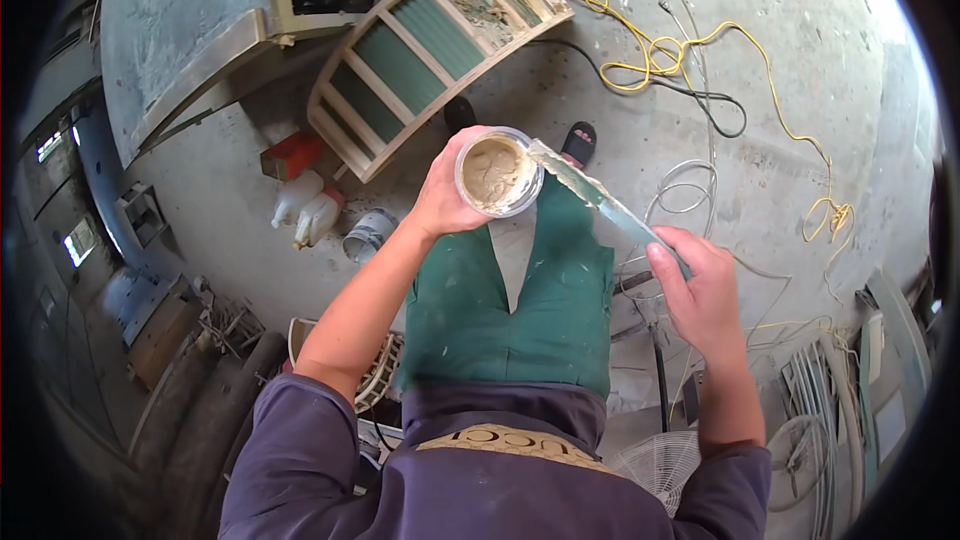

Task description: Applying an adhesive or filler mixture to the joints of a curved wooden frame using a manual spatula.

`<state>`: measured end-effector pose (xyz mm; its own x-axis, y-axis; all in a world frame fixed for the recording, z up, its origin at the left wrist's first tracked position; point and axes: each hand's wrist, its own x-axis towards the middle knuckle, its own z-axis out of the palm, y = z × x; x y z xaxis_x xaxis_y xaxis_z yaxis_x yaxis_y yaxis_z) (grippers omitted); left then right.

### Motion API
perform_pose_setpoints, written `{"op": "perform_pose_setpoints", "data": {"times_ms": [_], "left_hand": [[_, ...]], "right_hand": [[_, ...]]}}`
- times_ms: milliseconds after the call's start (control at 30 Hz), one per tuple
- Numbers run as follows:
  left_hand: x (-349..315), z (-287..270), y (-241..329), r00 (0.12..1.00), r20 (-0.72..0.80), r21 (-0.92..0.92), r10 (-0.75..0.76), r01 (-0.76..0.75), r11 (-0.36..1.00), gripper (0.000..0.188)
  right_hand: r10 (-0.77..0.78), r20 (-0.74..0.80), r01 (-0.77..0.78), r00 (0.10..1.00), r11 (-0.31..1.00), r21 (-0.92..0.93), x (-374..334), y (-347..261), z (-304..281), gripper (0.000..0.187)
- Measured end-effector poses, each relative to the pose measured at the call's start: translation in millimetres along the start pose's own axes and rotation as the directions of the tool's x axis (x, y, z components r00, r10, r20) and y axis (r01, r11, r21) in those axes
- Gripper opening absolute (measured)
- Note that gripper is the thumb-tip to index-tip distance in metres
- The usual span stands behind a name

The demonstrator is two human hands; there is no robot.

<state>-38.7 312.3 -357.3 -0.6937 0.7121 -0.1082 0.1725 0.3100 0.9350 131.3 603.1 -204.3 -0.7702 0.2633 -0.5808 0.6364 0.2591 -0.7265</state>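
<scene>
My left hand [447,195] is closed around a clear plastic tub [536,183] of thick beige paste [492,172], held upright before my legs. In my right hand [697,285] is a long, thin greenish spatula [628,220], gripped between thumb and fingers at its lower end. Beige paste coats the far part of its blade, and the tip is at the right rim of the tub; whether it touches the rim I cannot tell. Beyond the tub lies a curved wooden frame [420,50] with crossbars and green panels between them.
Yellow cable [735,28] and black cable [735,125] loop over the concrete floor at right. Left of me stand plastic bottles [318,215] and a paint-stained bucket [370,232]. A large pale-blue curved panel [180,20] is at far left. A wire fan guard [660,460] sits at my right side.
</scene>
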Motion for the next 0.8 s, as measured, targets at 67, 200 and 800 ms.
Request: {"op": "perform_pose_setpoints", "data": {"times_ms": [67, 200, 800], "left_hand": [[0.9, -10.2, 3.1, 1.0, 0.012, -0.01, 0.009, -0.009, 1.0, 0.084], [10.1, -31.9, -1.5, 0.996, 0.083, -0.003, 0.035, -0.035, 0.999, 0.086], [52.0, -122.9, -21.4, 0.962, 0.221, -0.055, 0.163, -0.154, 0.986, 0.081]], "right_hand": [[-0.261, 0.01, 0.253, 0.965, 0.926, -0.281, 11.3, -39.4, -0.9, 0.018], [-0.198, 0.136, 0.237, 0.971, 0.88, -0.412, 42.0, -93.3, 15.8, 0.016], [0.11, 0.315, -0.165, 0.943, 0.974, 0.153, 93.6, -110.2, 95.0, 0.027]]}}
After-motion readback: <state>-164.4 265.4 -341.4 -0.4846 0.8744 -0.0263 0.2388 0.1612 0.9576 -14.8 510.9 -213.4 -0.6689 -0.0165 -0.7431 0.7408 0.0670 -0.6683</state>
